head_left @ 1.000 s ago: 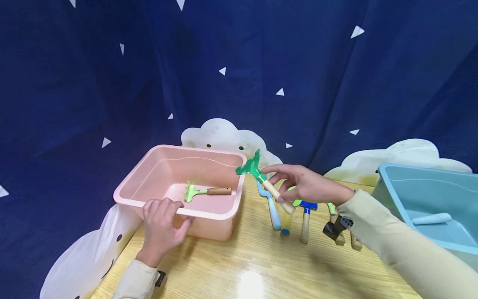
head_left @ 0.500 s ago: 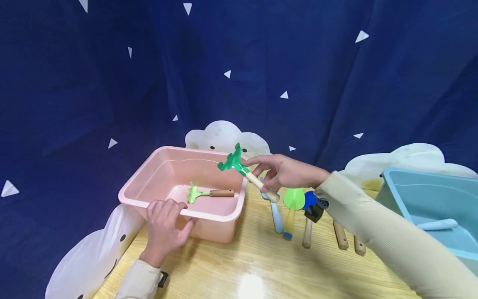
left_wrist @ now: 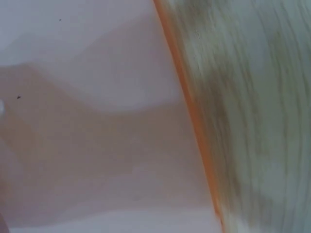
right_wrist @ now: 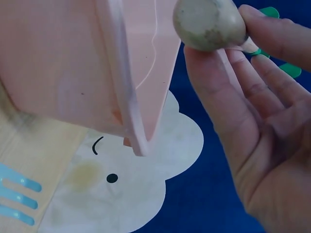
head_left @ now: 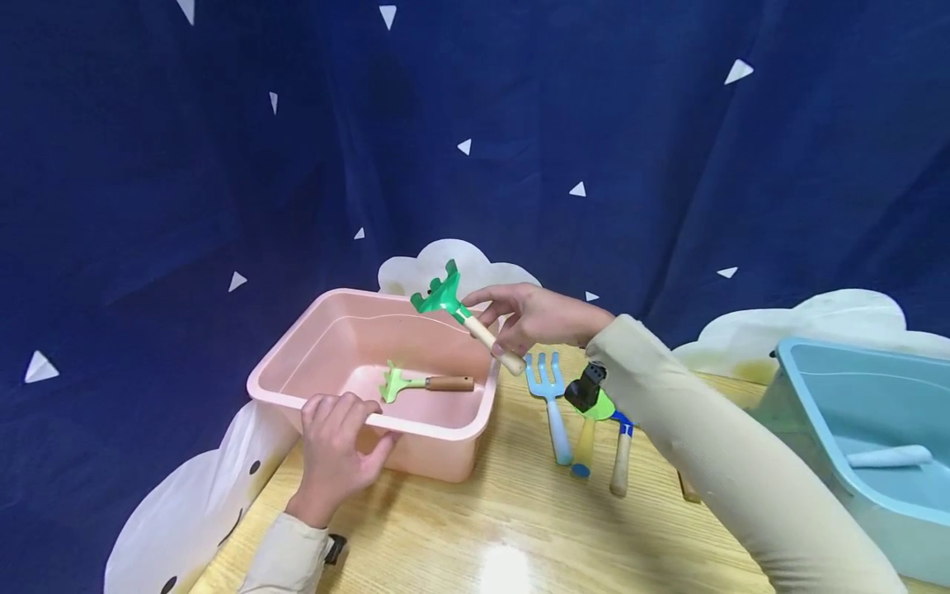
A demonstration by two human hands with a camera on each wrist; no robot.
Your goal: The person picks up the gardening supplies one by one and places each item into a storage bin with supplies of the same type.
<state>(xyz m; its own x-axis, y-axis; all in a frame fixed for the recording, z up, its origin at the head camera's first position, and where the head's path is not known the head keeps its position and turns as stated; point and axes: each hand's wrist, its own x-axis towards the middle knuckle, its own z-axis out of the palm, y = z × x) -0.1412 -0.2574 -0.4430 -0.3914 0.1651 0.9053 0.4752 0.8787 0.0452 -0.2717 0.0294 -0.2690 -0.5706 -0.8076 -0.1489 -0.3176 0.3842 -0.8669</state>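
Note:
My right hand (head_left: 538, 318) pinches the pale wooden handle of a small green hand rake (head_left: 444, 295) between thumb and fingers. The rake is tilted, its tines up and to the left, above the right back part of a pink plastic bin (head_left: 438, 429). In the right wrist view the rounded handle end (right_wrist: 209, 24) sits between thumb and fingers, beside the bin's wall. My left hand (head_left: 337, 454) grips the bin's front rim, fingers over the edge and thumb outside. Inside the bin lies a light green hand rake (head_left: 449, 384) with a brown handle. The left wrist view shows mostly bin wall and table.
Right of the bin on the wooden table (head_left: 445, 536) lie a light blue fork (head_left: 558, 429), a green trowel with a yellow handle (head_left: 584, 445) and a blue-headed tool (head_left: 622, 466). My right sleeve partly hides another handle (head_left: 688, 488). A blue bin (head_left: 816, 404) stands far right, a pale blue handle (head_left: 889, 457) inside.
My right hand has carried the green rake left and slightly up, from over the tools to the pink bin's right side. The left hand keeps its hold on the rim.

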